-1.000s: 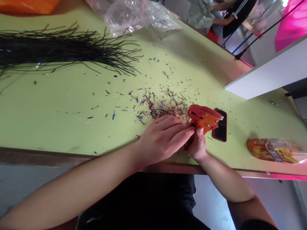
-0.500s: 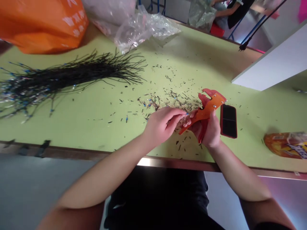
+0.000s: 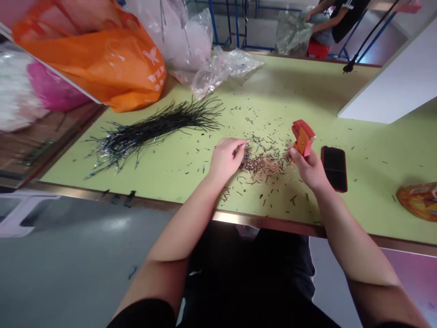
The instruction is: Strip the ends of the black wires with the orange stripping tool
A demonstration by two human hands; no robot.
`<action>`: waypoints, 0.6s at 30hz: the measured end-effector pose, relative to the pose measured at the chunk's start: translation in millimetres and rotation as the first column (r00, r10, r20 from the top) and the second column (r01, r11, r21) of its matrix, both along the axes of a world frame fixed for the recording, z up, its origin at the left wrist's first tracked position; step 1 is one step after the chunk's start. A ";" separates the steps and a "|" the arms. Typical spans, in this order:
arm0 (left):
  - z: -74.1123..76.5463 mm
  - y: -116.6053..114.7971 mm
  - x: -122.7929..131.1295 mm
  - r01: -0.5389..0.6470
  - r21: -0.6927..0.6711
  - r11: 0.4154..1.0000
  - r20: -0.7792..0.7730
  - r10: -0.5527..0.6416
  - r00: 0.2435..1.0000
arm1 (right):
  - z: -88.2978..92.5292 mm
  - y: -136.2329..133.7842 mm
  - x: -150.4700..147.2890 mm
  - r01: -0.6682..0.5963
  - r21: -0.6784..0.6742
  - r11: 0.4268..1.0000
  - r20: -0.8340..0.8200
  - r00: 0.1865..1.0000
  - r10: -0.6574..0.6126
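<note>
My right hand (image 3: 313,171) is wrapped round the handles of an orange and red wire stripper (image 3: 303,136), its head pointing up and away from me. My left hand (image 3: 226,159) is closed in a pinch just above the table, at the left edge of a pile of short black and copper-coloured wire clippings (image 3: 262,166). Whatever its fingertips hold is too small to make out. To the left and further back lies a bundle of black wires (image 3: 170,119), with blue and silvery tips at its left end.
A phone (image 3: 333,168) lies right of my right hand, and an orange-labelled bottle (image 3: 418,200) further right. An orange bag (image 3: 112,59) and clear plastic bags (image 3: 218,68) stand at the back left. A white panel (image 3: 385,82) rises at the right. Another person (image 3: 336,20) sits beyond the table.
My hands have moved apart: the left drew away from the wire stripper towards the left, and the right tilted the tool more upright. The view has swung left, showing more of the table's left end.
</note>
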State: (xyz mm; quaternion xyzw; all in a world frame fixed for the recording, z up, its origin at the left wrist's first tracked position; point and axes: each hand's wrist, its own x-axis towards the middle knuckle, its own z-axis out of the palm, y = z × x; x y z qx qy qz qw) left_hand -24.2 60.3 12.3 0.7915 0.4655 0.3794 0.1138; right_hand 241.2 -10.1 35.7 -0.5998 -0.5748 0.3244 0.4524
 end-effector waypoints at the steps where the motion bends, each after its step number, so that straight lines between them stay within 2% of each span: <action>1: -2.4 3.0 -0.3 -0.007 -0.018 1.000 -0.042 0.007 0.999 | -0.2 1.5 1.6 0.017 -0.043 0.999 0.132 0.991 -0.011; 3: -6.9 7.6 0.0 -0.024 -0.062 0.998 -0.120 0.016 0.993 | -3.3 5.1 1.7 0.051 -0.122 0.991 0.391 0.921 0.001; 5: -10.3 10.1 0.7 -0.046 -0.100 0.994 -0.183 0.027 0.983 | -9.9 9.2 -0.8 0.039 -0.137 0.990 0.596 0.801 0.051; 8: -13.1 11.3 1.6 -0.059 -0.128 0.990 -0.246 0.026 0.969 | -22.2 14.2 -5.7 -0.021 -0.145 0.989 0.733 0.669 0.122; 14: -17.3 13.4 3.4 -0.039 -0.143 0.989 -0.267 0.000 0.964 | -34.7 16.9 -7.5 -0.024 -0.150 0.988 0.755 0.643 0.130; 18: -17.1 22.3 -7.4 -0.145 -0.154 0.977 -0.163 0.120 0.979 | -35.6 15.9 -5.0 -0.023 -0.143 0.989 0.759 0.639 0.124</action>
